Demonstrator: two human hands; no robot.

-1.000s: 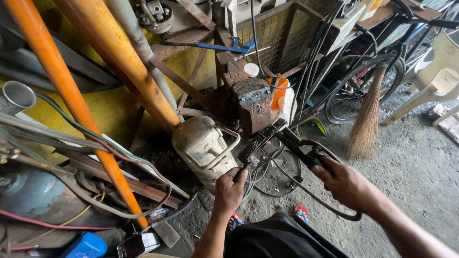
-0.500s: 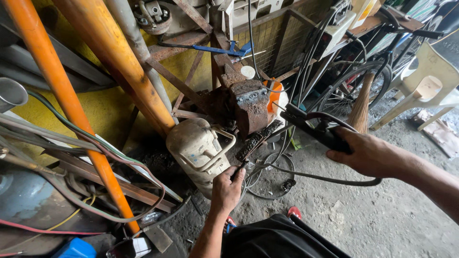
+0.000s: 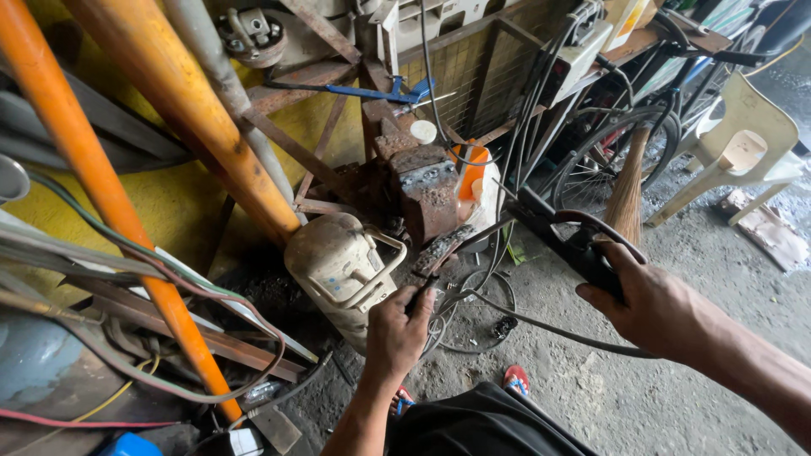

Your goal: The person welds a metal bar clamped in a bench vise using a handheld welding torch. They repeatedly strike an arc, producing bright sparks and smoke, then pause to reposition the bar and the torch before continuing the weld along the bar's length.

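**A:** What is nearest to the person?

**B:** Their own dark clothing at the bottom edge, and a red sandal [image 3: 516,377] on the grey concrete floor [image 3: 676,371]. Just above, the left hand [image 3: 397,333] is clenched around the near end of a thin dark rod [image 3: 460,247] that slants up and to the right.

**A:** And the other hand?

**B:** The right hand [image 3: 650,300] grasps a black handled tool [image 3: 568,241] held out over the floor, with a dark cable [image 3: 541,321] looping from it down past the left hand.

**A:** Any containers or packages?

**B:** Just left of the left hand stands a dirty cream-coloured jug [image 3: 342,266] with a loop handle, tilted, on the floor at the foot of a rusty metal block [image 3: 427,190]. Behind that block is an orange plastic container [image 3: 471,171] with a white one beside it. At the bottom left corner a small blue box [image 3: 127,445] and a white label-sized card [image 3: 245,442] show; I cannot tell what they are.

**A:** Farther back?

**B:** Two orange pipes [image 3: 101,203] lean across the left side before a yellow wall [image 3: 177,203]. A blue clamp [image 3: 372,90] lies on rusty framing. To the right are a straw broom [image 3: 627,190], a bicycle wheel [image 3: 608,160] and, at the far right edge, a pale plastic chair [image 3: 748,139].
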